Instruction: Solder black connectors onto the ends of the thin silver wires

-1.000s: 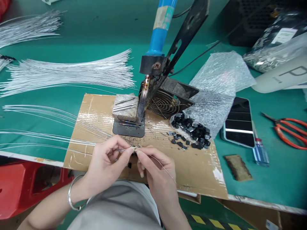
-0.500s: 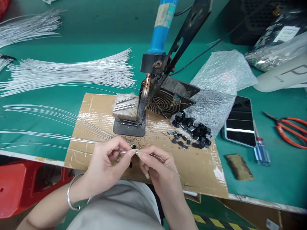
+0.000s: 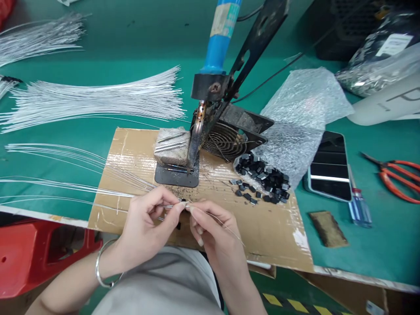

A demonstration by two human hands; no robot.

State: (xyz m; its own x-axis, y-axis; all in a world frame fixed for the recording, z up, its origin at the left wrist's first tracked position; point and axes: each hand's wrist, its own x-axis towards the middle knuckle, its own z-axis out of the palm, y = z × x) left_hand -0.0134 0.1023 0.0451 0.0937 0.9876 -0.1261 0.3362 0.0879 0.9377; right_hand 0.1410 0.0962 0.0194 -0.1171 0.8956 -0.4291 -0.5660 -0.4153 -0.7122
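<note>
My left hand [image 3: 149, 223] is closed in a pinch on a thin silvery wire, with a small black piece [image 3: 183, 200] at its fingertips. Fingers partly cover that piece, so how it sits on the wire is unclear. Right beside it, my right hand [image 3: 216, 225] pinches the same spot, thumb against forefinger. A thin wire tail [image 3: 232, 230] runs out past the right knuckles. Several long pale wires [image 3: 111, 191] lead in from the left toward the left hand. Both hands hover over the cardboard sheet [image 3: 269, 238], near its front edge.
A blue-handled soldering iron [image 3: 215, 54] stands clamped above a black plate [image 3: 177, 177], before a small fan [image 3: 226, 138]. Small black pieces [image 3: 262, 177] spill from bubble wrap [image 3: 297, 109]. Rightward are a phone [image 3: 329, 166], screwdriver [image 3: 360, 210] and scissors [image 3: 398, 175]. A wire bundle [image 3: 98, 100] lies back left.
The small black piece sits slightly lower and is more covered by the fingertips. The right hand and its wire tail have shifted a little to the left; both hands keep their pinch.
</note>
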